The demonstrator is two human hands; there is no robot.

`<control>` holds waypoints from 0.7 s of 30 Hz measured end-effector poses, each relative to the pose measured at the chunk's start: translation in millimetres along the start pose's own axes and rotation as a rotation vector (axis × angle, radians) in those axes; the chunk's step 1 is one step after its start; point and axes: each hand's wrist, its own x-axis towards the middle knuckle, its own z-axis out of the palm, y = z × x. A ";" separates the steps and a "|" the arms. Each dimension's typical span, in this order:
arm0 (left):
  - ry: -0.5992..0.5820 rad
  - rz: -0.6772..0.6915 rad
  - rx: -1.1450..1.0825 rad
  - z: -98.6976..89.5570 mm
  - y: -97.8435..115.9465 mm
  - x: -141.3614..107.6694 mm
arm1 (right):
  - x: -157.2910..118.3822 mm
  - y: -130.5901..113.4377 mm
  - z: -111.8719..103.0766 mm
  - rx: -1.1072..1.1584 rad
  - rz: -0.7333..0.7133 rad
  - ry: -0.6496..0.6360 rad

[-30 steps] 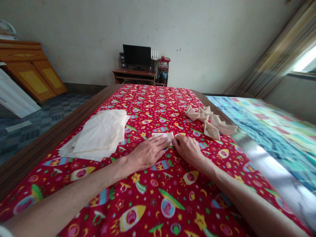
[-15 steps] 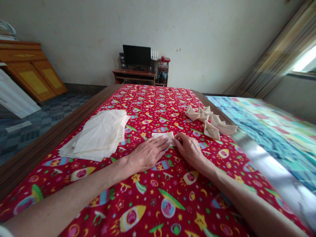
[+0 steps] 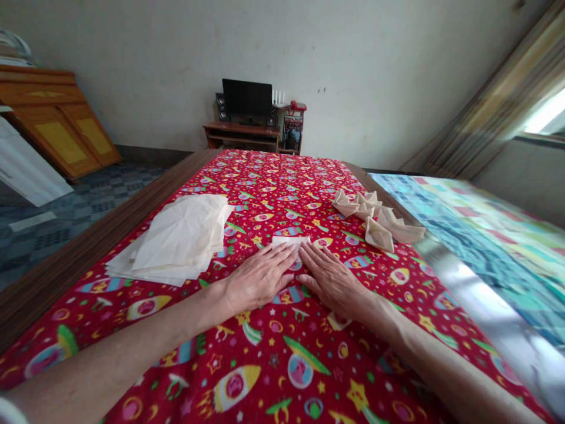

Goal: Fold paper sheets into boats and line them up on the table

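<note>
A small folded piece of white paper [image 3: 291, 240] lies flat on the red patterned cloth [image 3: 273, 359] in front of me. My left hand [image 3: 265, 271] rests palm down with its fingers stretched over the paper's left and near part. From the other side my right hand [image 3: 331, 274] lies flat too, its fingertips on the paper's right part. Both hands are open, and they cover most of the paper; only its far strip shows. To the left is a stack of creased white paper sheets [image 3: 180, 235]. Several folded paper boats [image 3: 378, 234] sit to the right.
The cloth covers a long table with a dark wooden edge [image 3: 168, 176]. A bed with a colourful cover [image 3: 485, 235] adjoins on the right. Beyond the table stand a desk with a monitor [image 3: 247, 99] and a speaker. At the far left is a wooden cabinet [image 3: 62, 129].
My right hand has gone from bent fingers at the paper's right end to lying flat over it. My left hand stays on the paper, nearly in place.
</note>
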 end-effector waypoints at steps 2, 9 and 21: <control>-0.009 -0.010 0.002 0.0 -2.2 -1.4 | 4.9 6.1 -0.8 -0.022 0.023 -0.012; -0.006 -0.085 0.012 1.3 -14.4 -2.1 | 17.9 14.6 -3.8 -0.031 0.067 -0.015; -0.016 -0.081 0.044 -3.5 -18.4 -15.5 | -9.8 10.2 -14.9 -0.033 -0.112 -0.026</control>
